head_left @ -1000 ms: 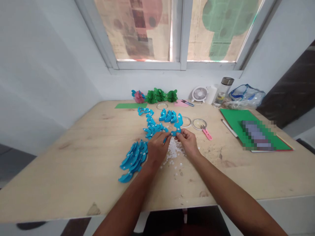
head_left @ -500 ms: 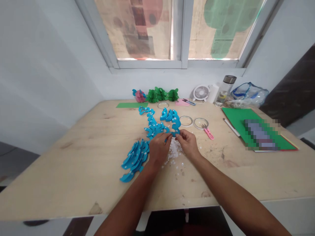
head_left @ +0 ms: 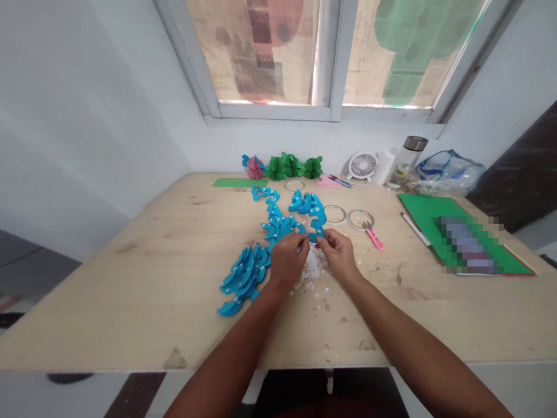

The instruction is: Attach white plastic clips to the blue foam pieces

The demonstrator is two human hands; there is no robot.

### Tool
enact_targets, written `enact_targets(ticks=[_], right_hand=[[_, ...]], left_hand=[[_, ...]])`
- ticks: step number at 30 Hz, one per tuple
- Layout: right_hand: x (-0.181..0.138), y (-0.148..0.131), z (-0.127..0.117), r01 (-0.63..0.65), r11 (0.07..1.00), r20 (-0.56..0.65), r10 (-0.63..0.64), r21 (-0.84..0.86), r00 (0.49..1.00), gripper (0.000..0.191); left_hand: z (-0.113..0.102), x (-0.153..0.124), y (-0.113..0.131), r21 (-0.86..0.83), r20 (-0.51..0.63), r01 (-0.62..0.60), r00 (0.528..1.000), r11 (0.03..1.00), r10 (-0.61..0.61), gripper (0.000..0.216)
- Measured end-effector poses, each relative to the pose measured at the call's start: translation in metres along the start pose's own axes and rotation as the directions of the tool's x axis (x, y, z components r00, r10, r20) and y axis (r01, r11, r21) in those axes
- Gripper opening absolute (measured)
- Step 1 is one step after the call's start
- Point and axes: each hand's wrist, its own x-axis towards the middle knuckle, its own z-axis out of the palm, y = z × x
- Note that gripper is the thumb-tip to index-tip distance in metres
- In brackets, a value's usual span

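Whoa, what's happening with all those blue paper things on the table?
A person at a wooden table pinches one curvy blue paper shape between the left hand and right hand. More blue cutouts lie fanned in a pile beside the left hand, with others scattered behind. Tiny white scraps sit under the hands, and pink snips rest off to the right.

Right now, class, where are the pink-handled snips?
In the head view, the pink-handled snips lie just right of the right hand, tips on a clear ring.
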Motion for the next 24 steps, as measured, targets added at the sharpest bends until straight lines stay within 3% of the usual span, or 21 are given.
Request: enact_targets(ticks=[14, 24], right_hand=[[-0.0005, -0.001, -0.0007, 0.018, 0.999, 0.0, -0.018, -0.038, 1.0, 0.022], [0.0001, -0.0041, 0.0009, -0.053, 0.996, -0.006, 0.054, 0.068, 0.999, 0.025]], left_hand=[[-0.0007, 0.0005, -0.0011, -0.073, 0.009, 0.054, 0.999, 0.996, -0.053, 0.021], [-0.0009, 0.0019, 0.0005, -0.164, -0.021, 0.116, 0.992, 0.98, -0.121, 0.017]])
